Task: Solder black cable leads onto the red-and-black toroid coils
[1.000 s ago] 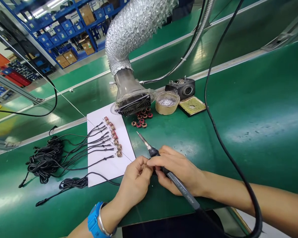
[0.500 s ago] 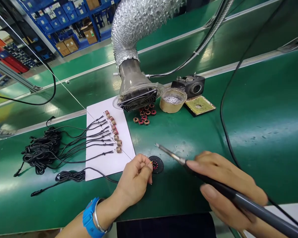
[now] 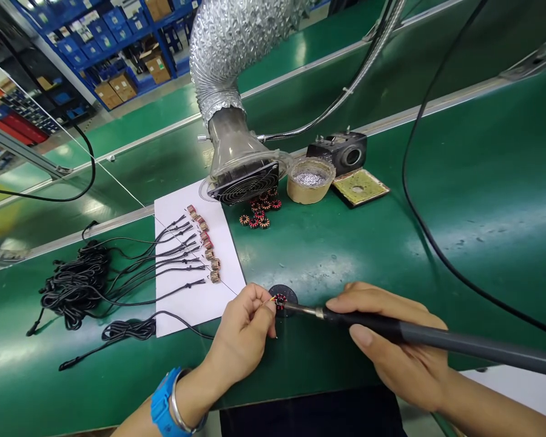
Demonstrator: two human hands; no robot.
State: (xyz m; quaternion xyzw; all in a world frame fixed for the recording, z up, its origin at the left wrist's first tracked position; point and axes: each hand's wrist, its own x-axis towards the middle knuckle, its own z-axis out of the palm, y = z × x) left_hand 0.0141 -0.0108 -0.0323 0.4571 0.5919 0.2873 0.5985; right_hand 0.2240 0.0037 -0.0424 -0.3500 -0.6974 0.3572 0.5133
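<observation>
- The soldering iron (image 3: 421, 335) in the right hand (image 3: 400, 346) shows plain gray on its handle now; one second ago you could read "ESD" and "90W" there.
- Marks on the brown boxes (image 3: 157, 68), far ahead of the fingers of the left hand (image 3: 244, 332), are too small to read.
- Half a second ago the iron's tip was well apart from the wire ring (image 3: 278, 297); now it is right at the ring's edge. I cannot tell if they touch.
- The left finger and thumb are pinched together, with a thin yellow wire (image 3: 272, 299) at their tips.
- The right fingers are curled snugly around the iron.
- The ring sits on a black pad (image 3: 292, 294), just right of the left fingertips.
- Left of those fingers lie white paper (image 3: 227, 262), a row of rings (image 3: 208, 244) and black cords (image 3: 75, 282).
- Ahead of them is a heap of rings (image 3: 259, 213).
</observation>
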